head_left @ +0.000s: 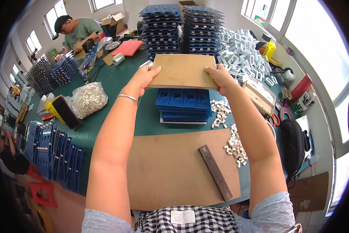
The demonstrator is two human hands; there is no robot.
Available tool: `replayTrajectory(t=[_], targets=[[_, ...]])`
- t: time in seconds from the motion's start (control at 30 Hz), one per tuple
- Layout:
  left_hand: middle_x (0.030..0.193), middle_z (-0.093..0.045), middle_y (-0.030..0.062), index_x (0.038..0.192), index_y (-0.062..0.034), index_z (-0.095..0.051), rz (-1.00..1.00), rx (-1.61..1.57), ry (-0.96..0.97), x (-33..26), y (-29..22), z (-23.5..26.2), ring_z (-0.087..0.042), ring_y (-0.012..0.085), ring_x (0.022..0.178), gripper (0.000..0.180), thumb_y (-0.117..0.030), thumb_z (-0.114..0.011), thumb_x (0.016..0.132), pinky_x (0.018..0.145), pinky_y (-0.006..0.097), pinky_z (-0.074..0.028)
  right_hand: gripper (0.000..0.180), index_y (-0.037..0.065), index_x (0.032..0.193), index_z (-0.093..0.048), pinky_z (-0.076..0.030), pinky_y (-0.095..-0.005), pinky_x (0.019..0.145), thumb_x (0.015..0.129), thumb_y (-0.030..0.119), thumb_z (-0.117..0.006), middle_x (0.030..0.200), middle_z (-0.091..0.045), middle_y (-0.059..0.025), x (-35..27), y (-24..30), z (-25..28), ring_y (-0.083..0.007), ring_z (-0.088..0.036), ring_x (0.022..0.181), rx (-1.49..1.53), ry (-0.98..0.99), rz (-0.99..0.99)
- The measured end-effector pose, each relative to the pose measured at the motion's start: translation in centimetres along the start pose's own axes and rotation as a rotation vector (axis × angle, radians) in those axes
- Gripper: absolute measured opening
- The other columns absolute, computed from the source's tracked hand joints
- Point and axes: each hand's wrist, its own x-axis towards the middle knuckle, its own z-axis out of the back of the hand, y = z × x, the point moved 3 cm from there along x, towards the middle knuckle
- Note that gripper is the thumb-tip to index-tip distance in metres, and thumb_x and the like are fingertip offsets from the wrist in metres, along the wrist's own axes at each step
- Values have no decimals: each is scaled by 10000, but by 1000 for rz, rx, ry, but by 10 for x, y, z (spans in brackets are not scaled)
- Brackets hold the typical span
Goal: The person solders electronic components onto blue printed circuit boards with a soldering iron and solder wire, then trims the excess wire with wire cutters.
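Both my hands grip a flat brown board (184, 72) by its two short sides, arms stretched out. My left hand (144, 79) is closed on its left end, thumb on top. My right hand (219, 79) is closed on the right end in the same way; the fingers under the board are hidden. Below and a little nearer lies a stack of blue circuit boards (184, 101). Small white connectors (221, 112) are strewn to the right of that stack. On the large brown mat (170, 167) in front of me rests a dark narrow bar (215, 172), set at a slant.
Tall stacks of blue panels (161, 31) rise at the back, beside a heap of grey-white plastic frames (244, 52). A bag of connectors (90, 101) and tilted circuit boards (54, 151) stand left. Orange scissors (274, 119) lie right. A co-worker (79, 33) sits far left.
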Motion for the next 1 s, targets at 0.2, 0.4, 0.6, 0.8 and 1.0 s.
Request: replayTrajectory(t=[0.2, 0.4, 0.6, 0.8, 1.0], targets=[[878, -622, -21, 1123, -131, -567, 127, 19, 14, 13, 16, -5, -516, 70, 691, 352, -376, -652, 884, 572, 245, -348, 529, 18, 1275, -430, -543, -321, 616, 862, 253, -663, 1013, -600, -121, 10, -19, -1, -163, -633, 821, -32, -8, -63], [938, -630, 12, 1172, -137, -559, 153, -101, 71, 19, 24, -1, -525, 116, 780, 422, -404, -663, 862, 666, 298, -369, 571, -8, 1297, -417, -555, -338, 657, 852, 227, -687, 1052, -603, -152, 9, -18, 0, -179, -640, 860, -2, -9, -30], [813, -622, -41, 1060, -159, -600, 109, -341, 190, 7, -3, 17, -487, 48, 617, 259, -353, -638, 893, 495, 202, -314, 584, -28, 1292, -413, -562, -367, 722, 828, 170, -707, 1061, -606, -192, 4, 14, 5, -226, -647, 868, 70, 8, 128], [736, -560, -73, 1013, -141, -594, -283, -749, 379, -95, -83, 58, -450, 36, 520, 226, -356, -547, 963, 440, 173, -364, 658, -54, 1354, -345, -602, -346, 682, 845, 186, -687, 1139, -573, -242, -73, 112, -7, -230, -675, 880, 120, 106, 420], [1260, -557, 105, 1336, -78, -450, -599, -907, 46, -207, -52, 69, -572, 205, 1099, 450, -337, -512, 973, 878, 358, -521, 662, -9, 1355, -343, -599, -352, 675, 822, 146, -704, 1088, -592, -221, -144, 120, -65, -231, -676, 855, 252, 258, 440]])
